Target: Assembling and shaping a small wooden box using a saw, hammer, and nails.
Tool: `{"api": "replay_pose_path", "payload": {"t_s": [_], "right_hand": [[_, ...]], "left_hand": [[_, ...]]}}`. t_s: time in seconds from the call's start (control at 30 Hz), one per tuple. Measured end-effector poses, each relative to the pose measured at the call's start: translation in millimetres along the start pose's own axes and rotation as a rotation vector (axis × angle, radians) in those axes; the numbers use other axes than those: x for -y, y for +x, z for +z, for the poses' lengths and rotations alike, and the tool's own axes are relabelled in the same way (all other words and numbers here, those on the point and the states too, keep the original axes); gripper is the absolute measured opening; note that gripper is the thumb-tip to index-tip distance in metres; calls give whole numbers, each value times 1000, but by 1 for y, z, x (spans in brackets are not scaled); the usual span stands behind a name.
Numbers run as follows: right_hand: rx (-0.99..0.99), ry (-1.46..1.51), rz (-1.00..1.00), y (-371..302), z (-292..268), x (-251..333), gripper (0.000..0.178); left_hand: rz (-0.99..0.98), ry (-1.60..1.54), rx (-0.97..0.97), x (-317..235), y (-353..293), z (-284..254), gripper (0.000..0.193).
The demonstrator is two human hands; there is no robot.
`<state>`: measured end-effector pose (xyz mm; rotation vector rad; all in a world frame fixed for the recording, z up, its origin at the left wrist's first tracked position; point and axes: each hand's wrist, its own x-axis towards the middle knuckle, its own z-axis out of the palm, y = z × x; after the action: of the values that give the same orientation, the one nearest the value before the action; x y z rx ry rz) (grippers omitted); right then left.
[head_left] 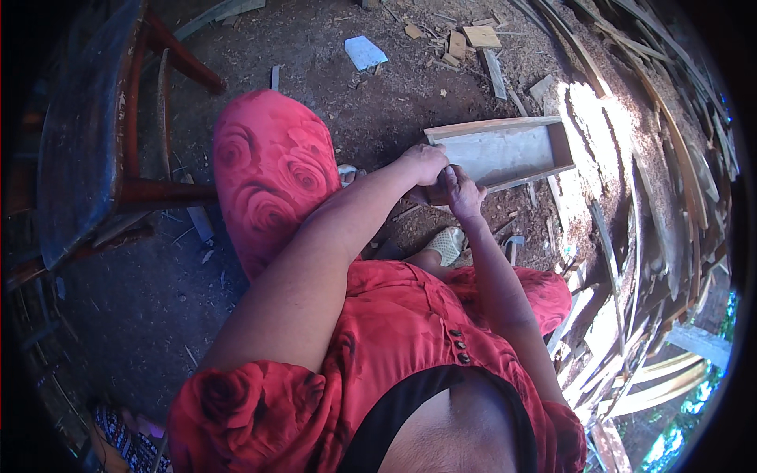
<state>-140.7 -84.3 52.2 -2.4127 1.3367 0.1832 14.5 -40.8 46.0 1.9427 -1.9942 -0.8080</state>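
From afar, I observe the left hand (426, 164) and right hand (465, 194) clasping one end of a wooden box (509, 154), whose far end could tip should either grip slacken.

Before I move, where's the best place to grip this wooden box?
Probably grip the wooden box by its long sides, near mid-length. Come from your side, left hand on the far wall, right hand on the near wall. Those are thin, raised boards fingers can close over, and mid-length should balance better than the left end.
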Motion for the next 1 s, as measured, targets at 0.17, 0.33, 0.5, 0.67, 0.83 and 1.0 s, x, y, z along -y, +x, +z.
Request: {"api": "replay_pose_path", "payload": {"t_s": [0.17, 0.33, 0.5, 0.67, 0.83, 1.0], "right_hand": [[87, 83, 27, 1, 3, -11, 55], [111, 830, -29, -13, -71, -45, 71], [72, 527, 118, -73, -195, -153, 56], [70, 427, 153, -152, -138, -311, 44], [7, 338, 114, -124, -82, -345, 39], [-14, 375, 309, -231, 31, -288, 37]], "left_hand": [[-14, 50, 88, -7, 3, -6, 37], [-79, 51, -33, -4, 3, 1, 57], [-224, 125, -42, -8, -5, -20, 69], [-204, 34, 88, -3, 20, -17, 70], [-197, 226, 175, -15, 32, -26, 67], [-70, 115, 154, 6, 31, -37, 52]]}}
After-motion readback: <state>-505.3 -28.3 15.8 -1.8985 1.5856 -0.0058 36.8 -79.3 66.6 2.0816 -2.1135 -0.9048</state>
